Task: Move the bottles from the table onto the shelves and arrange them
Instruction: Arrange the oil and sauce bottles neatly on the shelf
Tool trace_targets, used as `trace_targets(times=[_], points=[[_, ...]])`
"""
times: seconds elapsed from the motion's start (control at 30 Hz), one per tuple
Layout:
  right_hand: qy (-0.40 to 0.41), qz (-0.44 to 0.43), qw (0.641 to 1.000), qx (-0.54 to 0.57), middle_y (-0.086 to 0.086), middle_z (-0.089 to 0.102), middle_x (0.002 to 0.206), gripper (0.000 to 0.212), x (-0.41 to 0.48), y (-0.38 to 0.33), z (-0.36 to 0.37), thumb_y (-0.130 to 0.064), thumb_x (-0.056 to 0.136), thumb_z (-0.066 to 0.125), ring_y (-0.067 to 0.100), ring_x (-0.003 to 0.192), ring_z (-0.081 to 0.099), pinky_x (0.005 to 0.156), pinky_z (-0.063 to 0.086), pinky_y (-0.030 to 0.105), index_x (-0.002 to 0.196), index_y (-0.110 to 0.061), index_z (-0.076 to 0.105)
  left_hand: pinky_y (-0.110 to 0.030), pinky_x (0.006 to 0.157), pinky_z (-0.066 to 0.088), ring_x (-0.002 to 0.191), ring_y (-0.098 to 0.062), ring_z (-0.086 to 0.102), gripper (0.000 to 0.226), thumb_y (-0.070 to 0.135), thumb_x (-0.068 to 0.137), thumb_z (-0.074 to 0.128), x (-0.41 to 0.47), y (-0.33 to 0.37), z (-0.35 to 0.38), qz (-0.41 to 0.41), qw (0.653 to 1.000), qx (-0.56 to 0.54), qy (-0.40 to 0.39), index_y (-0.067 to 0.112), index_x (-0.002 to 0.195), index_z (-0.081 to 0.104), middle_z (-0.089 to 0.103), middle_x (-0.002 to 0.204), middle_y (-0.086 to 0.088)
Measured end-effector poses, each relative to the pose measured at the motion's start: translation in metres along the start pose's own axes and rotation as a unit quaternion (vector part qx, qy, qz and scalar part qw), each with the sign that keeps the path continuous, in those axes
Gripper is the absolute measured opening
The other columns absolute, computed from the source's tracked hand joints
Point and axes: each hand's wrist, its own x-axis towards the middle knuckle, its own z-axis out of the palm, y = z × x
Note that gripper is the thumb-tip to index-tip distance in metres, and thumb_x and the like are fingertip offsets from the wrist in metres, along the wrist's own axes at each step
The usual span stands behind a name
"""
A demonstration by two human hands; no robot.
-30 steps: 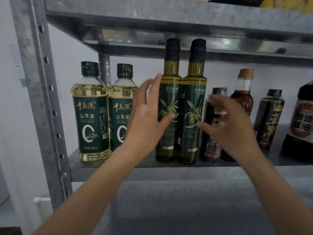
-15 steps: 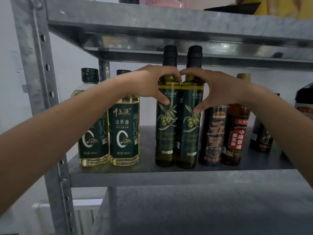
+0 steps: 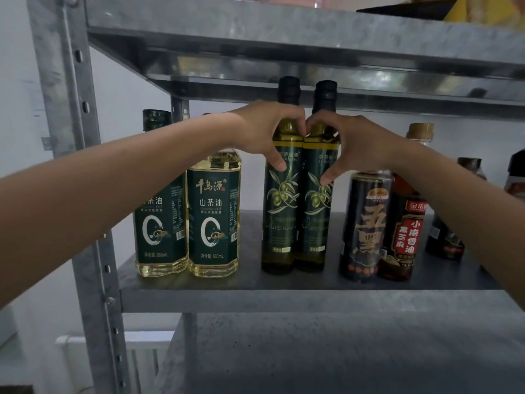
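The left arm [image 3: 119, 177] covers the upper label and shoulder of the left tea-oil bottle [image 3: 160, 223], only its cap showing above. The left hand [image 3: 261, 132] hides the cap of the second tea-oil bottle [image 3: 213, 214]. The right arm [image 3: 454, 200] cuts across the dark bottle [image 3: 446, 240] near the shelf's [image 3: 255, 285] right end, label unreadable. At the right edge, another bottle [image 3: 515, 177] is cropped. Items on the upper shelf [image 3: 255, 27] are cut off at the top.

Open gap on the shelf board [image 3: 250, 282] between the camellia oil bottles [image 3: 213, 217] and the olive oil pair [image 3: 295, 211]. Narrower gap right, before the dark sauce bottles [image 3: 366, 226]. Little headroom under the upper shelf [image 3: 284, 32] above the tall caps.
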Motion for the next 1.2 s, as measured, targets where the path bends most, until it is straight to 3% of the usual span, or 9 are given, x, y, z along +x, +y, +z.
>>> trace_targets(times=[0.43, 0.57, 0.67, 0.8, 0.9, 0.97, 1.0, 1.1, 1.2], points=[[-0.003, 0.019, 1.000, -0.016, 0.005, 0.059, 0.113, 0.086, 0.021, -0.005, 0.011, -0.028, 0.050, 0.092, 0.025, 0.101, 0.053, 0.085, 0.046, 0.038, 0.121, -0.028, 0.044, -0.027, 0.074, 0.033, 0.096, -0.016, 0.045, 0.058, 0.023, 0.072, 0.082, 0.010, -0.015, -0.002, -0.015, 0.998, 0.048, -0.024, 0.023, 0.123, 0.053, 0.051, 0.109, 0.006], [-0.023, 0.028, 0.999, -0.024, 0.005, 0.057, 0.118, 0.088, 0.023, -0.007, 0.010, -0.027, 0.054, 0.091, 0.026, 0.103, 0.053, 0.088, 0.046, 0.041, 0.125, -0.029, 0.039, -0.026, 0.087, 0.031, 0.110, -0.015, 0.045, 0.054, 0.028, 0.087, 0.068, 0.012, -0.015, -0.017, -0.018, 0.994, 0.101, -0.045, 0.028, 0.138, 0.048, 0.049, 0.133, 0.005], [-0.034, 0.037, 0.998, 0.027, 0.003, 0.046, 0.133, 0.090, 0.017, -0.007, 0.004, -0.019, 0.061, 0.088, 0.024, 0.113, 0.048, 0.094, 0.045, 0.043, 0.132, -0.035, 0.033, -0.025, 0.090, 0.029, 0.129, -0.021, 0.042, 0.061, 0.022, 0.090, 0.064, 0.006, -0.011, -0.030, -0.030, 0.994, 0.100, -0.008, 0.028, 0.145, 0.039, 0.041, 0.147, 0.002], [0.133, 0.078, 0.973, 0.173, 0.000, 0.049, 0.126, 0.074, 0.005, -0.010, -0.002, -0.007, 0.067, 0.082, 0.020, 0.109, 0.055, 0.080, 0.054, 0.033, 0.123, -0.021, 0.036, -0.025, 0.095, 0.035, 0.127, -0.019, 0.046, 0.057, 0.013, 0.087, 0.068, -0.008, -0.007, -0.030, -0.063, 0.994, 0.001, 0.086, 0.027, 0.139, 0.048, 0.048, 0.141, 0.002], [0.261, 0.155, 0.896, 0.323, 0.005, 0.057, 0.115, 0.045, -0.014, -0.026, 0.012, -0.008, 0.078, 0.074, 0.016, 0.094, 0.061, 0.073, 0.056, 0.029, 0.109, -0.015, 0.042, -0.011, 0.082, 0.041, 0.113, -0.013, 0.053, 0.047, 0.013, 0.088, 0.066, -0.024, 0.001, -0.002, -0.097, 0.965, -0.111, 0.217, 0.028, 0.130, 0.054, 0.048, 0.138, 0.004], [0.260, 0.177, 0.874, 0.370, -0.003, 0.056, 0.116, 0.041, -0.032, -0.038, 0.038, -0.011, 0.082, 0.070, 0.011, 0.098, 0.059, 0.080, 0.052, 0.026, 0.112, -0.018, 0.043, -0.003, 0.076, 0.043, 0.106, -0.005, 0.051, 0.051, 0.011, 0.092, 0.060, -0.039, 0.013, 0.032, -0.119, 0.932, -0.212, 0.268, 0.030, 0.136, 0.047, 0.041, 0.137, 0.008], [0.243, 0.183, 0.876, 0.374, -0.008, 0.053, 0.119, 0.045, -0.041, -0.045, 0.054, -0.013, 0.082, 0.069, 0.009, 0.104, 0.054, 0.083, 0.049, 0.024, 0.118, -0.020, 0.042, -0.005, 0.086, 0.042, 0.115, -0.003, 0.046, 0.056, 0.010, 0.093, 0.057, -0.048, 0.020, 0.054, -0.131, 0.918, -0.256, 0.272, 0.031, 0.142, 0.040, 0.036, 0.142, 0.009], [0.204, 0.201, 0.881, 0.378, -0.013, 0.044, 0.117, 0.063, -0.059, -0.055, 0.109, -0.007, 0.084, 0.067, 0.005, 0.111, 0.043, 0.089, 0.041, 0.022, 0.137, -0.016, 0.033, -0.027, 0.114, 0.025, 0.140, -0.010, 0.025, 0.067, 0.012, 0.096, 0.052, -0.067, 0.033, 0.127, -0.201, 0.889, -0.329, 0.248, 0.028, 0.151, 0.020, 0.022, 0.156, 0.008], [0.191, 0.227, 0.882, 0.367, -0.006, 0.051, 0.119, 0.069, -0.065, -0.047, 0.149, 0.002, 0.086, 0.061, 0.010, 0.113, 0.049, 0.093, 0.041, 0.025, 0.142, -0.018, 0.027, -0.040, 0.118, 0.024, 0.146, -0.016, 0.016, 0.074, 0.008, 0.095, 0.050, -0.075, 0.034, 0.177, -0.233, 0.876, -0.347, 0.240, 0.024, 0.154, 0.007, 0.018, 0.159, -0.001]])
